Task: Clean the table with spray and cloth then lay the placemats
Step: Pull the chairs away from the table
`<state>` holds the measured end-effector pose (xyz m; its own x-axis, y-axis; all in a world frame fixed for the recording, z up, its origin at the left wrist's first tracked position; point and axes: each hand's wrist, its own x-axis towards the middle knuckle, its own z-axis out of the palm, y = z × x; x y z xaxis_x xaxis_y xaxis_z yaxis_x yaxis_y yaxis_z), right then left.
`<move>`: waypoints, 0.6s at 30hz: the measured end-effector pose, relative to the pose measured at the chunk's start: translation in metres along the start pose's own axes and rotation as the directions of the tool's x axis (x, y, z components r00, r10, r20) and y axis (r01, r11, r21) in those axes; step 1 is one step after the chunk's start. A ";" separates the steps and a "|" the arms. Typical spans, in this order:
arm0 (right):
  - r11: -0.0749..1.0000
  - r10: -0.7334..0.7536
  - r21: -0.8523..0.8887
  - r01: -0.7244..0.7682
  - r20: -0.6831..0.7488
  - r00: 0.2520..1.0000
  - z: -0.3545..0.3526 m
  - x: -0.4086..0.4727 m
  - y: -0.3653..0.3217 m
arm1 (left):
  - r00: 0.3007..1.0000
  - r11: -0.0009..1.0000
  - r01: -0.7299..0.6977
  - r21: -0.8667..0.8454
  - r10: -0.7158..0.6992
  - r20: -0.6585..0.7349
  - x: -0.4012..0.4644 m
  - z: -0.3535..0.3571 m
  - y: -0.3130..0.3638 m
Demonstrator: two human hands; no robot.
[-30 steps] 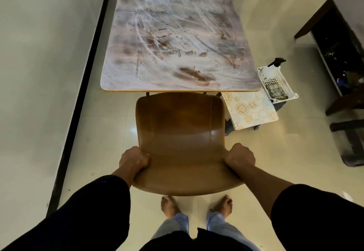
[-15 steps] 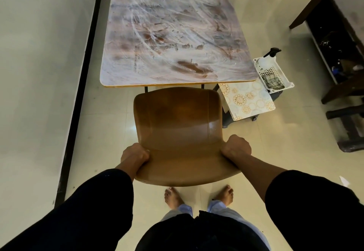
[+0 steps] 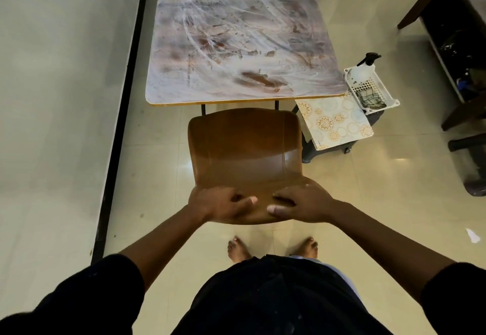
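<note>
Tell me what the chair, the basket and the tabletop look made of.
Chair: glossy brown moulded plastic or lacquered plywood; it mirrors light.
Basket: white plastic, going by its perforated grid walls.
Tabletop: probably laminate board, with a smeared marbled surface and a yellowish edge band.

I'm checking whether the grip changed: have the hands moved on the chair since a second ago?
Yes. The left hand and right hand slid inward from the side edges of the chair back and now lie near its middle, almost meeting.
</note>
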<state>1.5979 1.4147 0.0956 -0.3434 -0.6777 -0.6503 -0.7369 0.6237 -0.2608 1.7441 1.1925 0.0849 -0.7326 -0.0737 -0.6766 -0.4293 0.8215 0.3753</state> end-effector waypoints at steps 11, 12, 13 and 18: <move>0.964 -0.082 -0.267 0.012 -0.255 0.963 0.023 -0.021 -0.011 | 0.980 0.924 -0.066 0.376 0.132 -0.151 -0.021 0.035 0.008; 0.964 -0.080 -0.267 0.006 -0.265 0.961 0.024 -0.021 -0.011 | 0.982 0.925 -0.066 0.375 0.127 -0.139 -0.020 0.034 0.007; 0.965 -0.075 -0.262 0.001 -0.273 0.959 0.023 -0.020 -0.011 | 0.985 0.925 -0.068 0.373 0.123 -0.124 -0.019 0.033 0.005; 0.971 -0.072 -0.239 -0.001 -0.296 0.952 0.022 -0.014 -0.017 | 0.989 0.924 -0.088 0.371 0.126 -0.078 -0.017 0.025 -0.002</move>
<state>1.6281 1.4226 0.0932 -0.4469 -0.8055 -0.3892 -0.8541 0.5136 -0.0822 1.7705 1.2064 0.0798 -0.8199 -0.0135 -0.5724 -0.1359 0.9758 0.1716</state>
